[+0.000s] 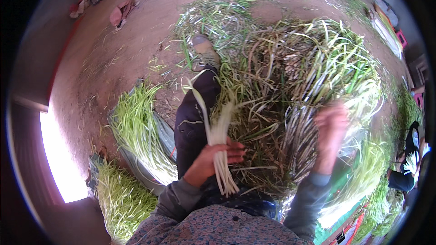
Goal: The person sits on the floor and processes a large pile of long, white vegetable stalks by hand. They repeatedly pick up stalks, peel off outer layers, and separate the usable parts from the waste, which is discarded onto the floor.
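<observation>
Bundling looks like the step in hand: your left hand (210,161) has its grip clamped around a small bunch of pale, white-stemmed green stalks (219,147), held upright just above your lap, with their white ends poking out below your fingers and the green tips bending away to the far side. Your right hand (330,134) is raised over the big tangled heap of green and straw-coloured stalks (309,86); it is blurred, so you cannot tell whether its grip is apart or together, or whether it holds anything.

By my reading, you are gathering stalks one handful at a time, and the next move calls for picking more stems out of the heap on the right and laying them alongside the bunch, white ends level, without loosening the left grip.

Room is tight close in. Your dark-trousered leg (193,118) stretches away between the heap and the neat rows of bright green stalks (138,129) that lie on a grey sheet to your left. A second pile of green stalks (120,197) sits near and left, beside the bright doorway. The heap crowds the whole right side, touching your leg. Open ground is the bare brown dirt floor (118,63) at far left. Another person crouches at the right edge (406,163), well apart from you.
</observation>
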`<state>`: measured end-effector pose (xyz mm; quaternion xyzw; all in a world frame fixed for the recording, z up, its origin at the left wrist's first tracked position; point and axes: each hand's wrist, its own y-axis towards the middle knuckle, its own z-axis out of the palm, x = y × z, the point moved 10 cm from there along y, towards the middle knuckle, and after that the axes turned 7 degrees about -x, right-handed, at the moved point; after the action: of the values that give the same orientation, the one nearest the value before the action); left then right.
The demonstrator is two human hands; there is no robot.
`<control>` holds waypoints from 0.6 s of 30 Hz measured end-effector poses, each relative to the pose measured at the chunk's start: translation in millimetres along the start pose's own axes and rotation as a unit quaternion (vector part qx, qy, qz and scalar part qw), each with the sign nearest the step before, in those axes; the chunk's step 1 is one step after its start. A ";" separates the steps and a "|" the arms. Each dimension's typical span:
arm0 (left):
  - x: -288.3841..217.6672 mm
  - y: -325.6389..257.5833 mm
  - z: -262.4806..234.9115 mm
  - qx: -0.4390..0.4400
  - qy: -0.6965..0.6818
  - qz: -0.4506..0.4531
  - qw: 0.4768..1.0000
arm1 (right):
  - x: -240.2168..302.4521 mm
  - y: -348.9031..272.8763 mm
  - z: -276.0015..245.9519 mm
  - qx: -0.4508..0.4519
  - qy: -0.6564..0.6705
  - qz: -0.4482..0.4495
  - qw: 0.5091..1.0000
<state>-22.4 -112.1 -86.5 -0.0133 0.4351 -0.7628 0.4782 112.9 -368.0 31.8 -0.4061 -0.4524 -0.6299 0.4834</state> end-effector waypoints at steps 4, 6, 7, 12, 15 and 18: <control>-35.0 -18.6 37.8 0.162 -0.049 0.066 0.983 | -46.1 -89.7 54.1 0.230 -0.520 -0.031 0.822; -0.9 -12.0 39.4 0.166 -0.038 -0.029 0.985 | -32.0 -85.7 11.1 0.001 -0.430 0.004 0.903; 26.2 -3.3 26.6 0.157 -0.046 -0.083 0.983 | -20.4 -82.8 4.2 -0.047 -0.456 -0.026 0.888; 57.1 -2.0 25.9 0.166 -0.044 -0.144 0.975 | -21.1 -64.4 -16.9 -0.125 -0.563 -0.073 0.814; 42.1 -2.2 26.9 0.134 -0.008 -0.094 0.986 | -42.9 -58.6 -22.3 -0.081 -0.631 -0.085 0.767; 21.3 -6.0 24.2 0.130 0.016 -0.049 0.990 | -57.9 -69.8 -2.2 -0.011 -0.305 0.122 0.944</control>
<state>-27.7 -142.6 -75.8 0.0398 0.3390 -0.8356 0.4305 56.3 -347.5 -36.0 -0.6360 -0.5182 -0.4169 0.3914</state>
